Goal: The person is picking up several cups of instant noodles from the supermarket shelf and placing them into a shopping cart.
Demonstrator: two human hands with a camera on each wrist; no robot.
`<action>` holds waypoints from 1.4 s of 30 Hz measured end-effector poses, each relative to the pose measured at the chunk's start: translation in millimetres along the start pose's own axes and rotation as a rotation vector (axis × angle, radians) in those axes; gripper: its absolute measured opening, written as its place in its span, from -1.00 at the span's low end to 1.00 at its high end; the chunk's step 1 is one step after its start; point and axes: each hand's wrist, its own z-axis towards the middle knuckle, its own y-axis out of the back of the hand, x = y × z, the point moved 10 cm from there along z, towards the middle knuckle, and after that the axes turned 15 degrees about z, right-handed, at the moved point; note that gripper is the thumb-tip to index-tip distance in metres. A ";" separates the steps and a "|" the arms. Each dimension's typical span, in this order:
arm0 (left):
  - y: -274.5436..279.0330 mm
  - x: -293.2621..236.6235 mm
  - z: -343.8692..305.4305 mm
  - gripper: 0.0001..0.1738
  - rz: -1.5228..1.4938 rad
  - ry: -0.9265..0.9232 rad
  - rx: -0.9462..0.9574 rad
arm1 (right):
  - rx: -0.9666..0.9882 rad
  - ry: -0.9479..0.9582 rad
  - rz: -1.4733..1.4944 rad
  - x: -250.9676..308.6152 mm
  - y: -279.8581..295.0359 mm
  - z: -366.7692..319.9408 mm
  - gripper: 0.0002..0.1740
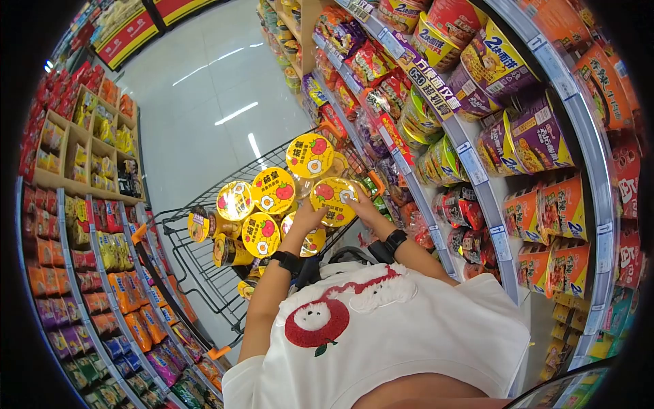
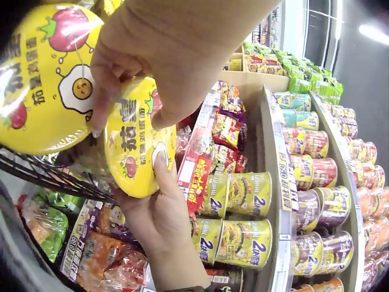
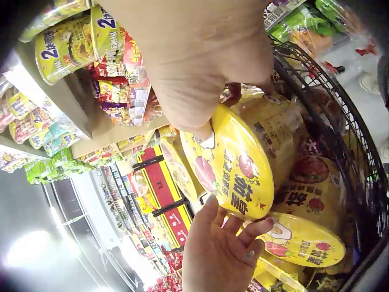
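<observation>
At the head view's middle, the left hand (image 1: pixel 308 217) and right hand (image 1: pixel 369 213) hold 1 yellow-lidded noodle cup (image 1: pixel 333 200) between them.

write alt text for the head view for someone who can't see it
A left hand and right hand hold a yellow-lidded cup at a wire shopping cart containing similar cups. Shelves of packaged food line both sides of the shop aisle.

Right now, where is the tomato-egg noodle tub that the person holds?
Near the middle of the head view, the tomato-egg noodle tub is between the left grip and right grip, at the right side of the wire cart, beside similar tubs.
</observation>
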 end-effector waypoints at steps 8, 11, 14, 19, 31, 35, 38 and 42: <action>6.1 -4.0 -4.4 -0.27 -0.008 0.006 -0.010 | -0.020 -0.011 0.029 -3.7 -0.9 9.1 -0.38; 7.7 -4.3 -4.7 -0.29 -0.005 -0.029 -0.044 | -0.030 -0.017 0.011 -2.6 -0.7 11.3 -0.38; 10.1 -10.1 -6.7 -0.32 0.046 -0.082 -0.053 | -0.015 -0.003 -0.022 -10.7 7.7 19.0 -0.36; 19.4 -13.6 -12.4 -0.37 0.019 -0.184 -0.138 | -0.011 0.035 -0.054 -17.1 11.4 24.1 -0.45; 9.0 6.5 -8.5 -0.48 -0.084 -0.185 -0.060 | -0.029 0.072 -0.233 -25.7 23.3 35.7 -0.53; 6.6 8.8 -7.8 -0.55 -0.109 -0.170 -0.035 | -0.052 0.048 -0.244 -40.2 36.4 40.9 -0.45; 6.7 8.5 -9.9 -0.55 -0.123 -0.162 -0.030 | -0.041 0.028 -0.212 -38.4 33.0 38.4 -0.41; 5.3 11.7 -8.3 -0.55 -0.113 -0.160 -0.026 | -0.037 0.043 -0.180 -28.9 25.2 28.3 -0.43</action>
